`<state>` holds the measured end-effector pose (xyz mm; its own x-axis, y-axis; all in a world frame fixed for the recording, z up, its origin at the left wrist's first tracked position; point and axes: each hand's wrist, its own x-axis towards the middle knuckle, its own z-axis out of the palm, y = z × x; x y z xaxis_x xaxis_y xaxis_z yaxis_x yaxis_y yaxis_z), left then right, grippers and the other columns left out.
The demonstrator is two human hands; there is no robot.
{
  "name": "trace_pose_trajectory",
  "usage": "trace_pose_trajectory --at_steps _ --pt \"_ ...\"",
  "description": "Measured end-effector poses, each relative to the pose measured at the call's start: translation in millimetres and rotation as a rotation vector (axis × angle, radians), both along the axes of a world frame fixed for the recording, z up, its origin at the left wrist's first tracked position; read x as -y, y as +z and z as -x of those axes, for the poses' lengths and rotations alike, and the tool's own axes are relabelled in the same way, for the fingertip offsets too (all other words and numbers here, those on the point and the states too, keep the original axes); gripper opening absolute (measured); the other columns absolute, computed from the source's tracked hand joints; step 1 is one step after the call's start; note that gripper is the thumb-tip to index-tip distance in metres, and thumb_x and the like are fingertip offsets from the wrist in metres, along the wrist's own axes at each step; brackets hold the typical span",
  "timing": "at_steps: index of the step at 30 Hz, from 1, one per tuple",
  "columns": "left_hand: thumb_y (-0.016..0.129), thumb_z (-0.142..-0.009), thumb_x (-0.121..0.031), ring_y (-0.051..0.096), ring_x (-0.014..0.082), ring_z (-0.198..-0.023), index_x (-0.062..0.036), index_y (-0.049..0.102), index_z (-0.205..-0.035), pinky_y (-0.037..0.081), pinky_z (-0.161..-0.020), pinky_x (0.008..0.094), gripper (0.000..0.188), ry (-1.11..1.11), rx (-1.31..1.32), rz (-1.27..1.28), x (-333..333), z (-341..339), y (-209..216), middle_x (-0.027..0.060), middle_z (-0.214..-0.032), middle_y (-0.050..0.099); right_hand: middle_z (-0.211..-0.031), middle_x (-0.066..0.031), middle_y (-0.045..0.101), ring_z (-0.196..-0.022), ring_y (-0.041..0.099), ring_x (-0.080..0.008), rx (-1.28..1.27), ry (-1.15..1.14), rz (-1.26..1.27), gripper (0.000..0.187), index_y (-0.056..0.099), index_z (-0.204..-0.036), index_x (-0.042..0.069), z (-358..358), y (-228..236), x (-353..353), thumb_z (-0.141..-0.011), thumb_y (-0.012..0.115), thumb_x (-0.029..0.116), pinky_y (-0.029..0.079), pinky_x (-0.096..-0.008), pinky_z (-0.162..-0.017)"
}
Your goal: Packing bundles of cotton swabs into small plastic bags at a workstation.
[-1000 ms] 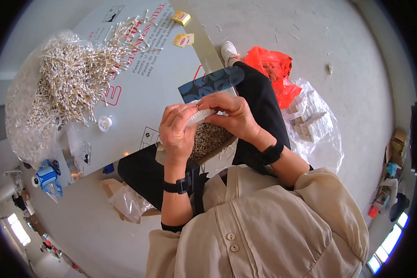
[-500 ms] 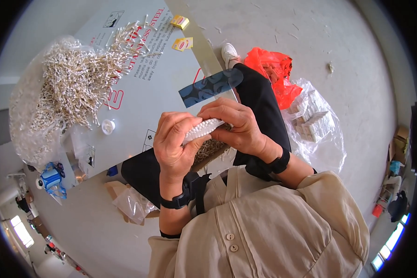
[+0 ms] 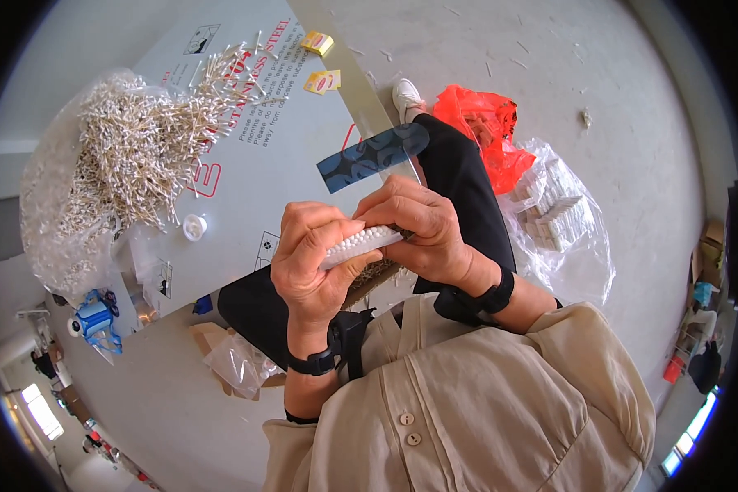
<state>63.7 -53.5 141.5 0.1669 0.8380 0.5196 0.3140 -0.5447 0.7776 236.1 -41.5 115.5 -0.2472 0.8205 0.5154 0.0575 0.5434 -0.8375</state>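
- The floor [image 3: 660, 213] was grey and smooth, and it spread wide on the right side.
- A table [image 3: 230, 246] stood toward the upper left; its flat top was light grey, with red and black print.
- A pale wall [image 3: 695, 107] closed the right side, curved by the lens.
- One window [image 3: 43, 412] shone white at the lower left.
- Another bright window [image 3: 692, 432], blue-tinged, showed at the lower right.

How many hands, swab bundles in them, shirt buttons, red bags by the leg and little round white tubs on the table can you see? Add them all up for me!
Hands, left hand and right hand: 2
Held swab bundle: 1
Shirt buttons: 2
Red bag: 1
Round white tub: 1
Total: 7
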Motion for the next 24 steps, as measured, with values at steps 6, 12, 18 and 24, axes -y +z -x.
trace_pose_trajectory --at_steps 6,12,18,24 --pt "0.087 -0.065 -0.013 0.058 0.0238 -0.08 -0.0037 0.068 -0.09 0.05 -0.069 0.0334 0.033 -0.005 -0.021 -0.071 0.5 0.1 -0.9 0.0053 -0.087 0.062 -0.093 -0.009 0.068 -0.077 0.061 -0.0239 0.029 0.0 -0.042 0.031 0.068 -0.092 0.004 -0.3 -0.5 0.7 -0.063 0.077 -0.003 0.049 -0.0329 -0.066" --pt "0.083 -0.07 -0.013 0.06 0.0252 -0.082 -0.0026 0.068 -0.092 0.051 -0.071 0.0338 0.028 -0.022 -0.013 -0.046 -1.9 9.8 7.7 0.0063 -0.089 0.064 -0.09 -0.0089 0.067 -0.075 0.06 -0.0245 0.028 -0.053 -0.105 0.028 0.068 -0.091 0.003 -1.6 8.4 -0.4 -0.064 0.074 -0.003 0.048 -0.0336 -0.066" --pt "0.075 -0.08 -0.022 0.061 0.0263 -0.083 -0.0016 0.069 -0.094 0.051 -0.072 0.034 0.025 -0.025 -0.11 -0.143 1.2 14.6 8.2 0.0073 -0.09 0.065 -0.088 -0.0093 0.068 -0.07 0.058 -0.0222 0.023 -0.052 -0.161 0.026 0.068 -0.089 0.003 -0.1 10.7 1.8 -0.065 0.078 0.002 0.047 -0.0315 -0.063" --pt "0.08 -0.074 -0.016 0.06 0.0256 -0.082 -0.0028 0.069 -0.093 0.051 -0.072 0.0342 0.026 -0.027 -0.016 -0.068 3.4 5.7 12.7 0.007 -0.087 0.065 -0.09 -0.0092 0.066 -0.075 0.059 -0.0246 0.029 -0.038 -0.148 0.028 0.067 -0.092 0.002 -0.1 16.0 0.5 -0.065 0.076 0.0 0.048 -0.0335 -0.066"
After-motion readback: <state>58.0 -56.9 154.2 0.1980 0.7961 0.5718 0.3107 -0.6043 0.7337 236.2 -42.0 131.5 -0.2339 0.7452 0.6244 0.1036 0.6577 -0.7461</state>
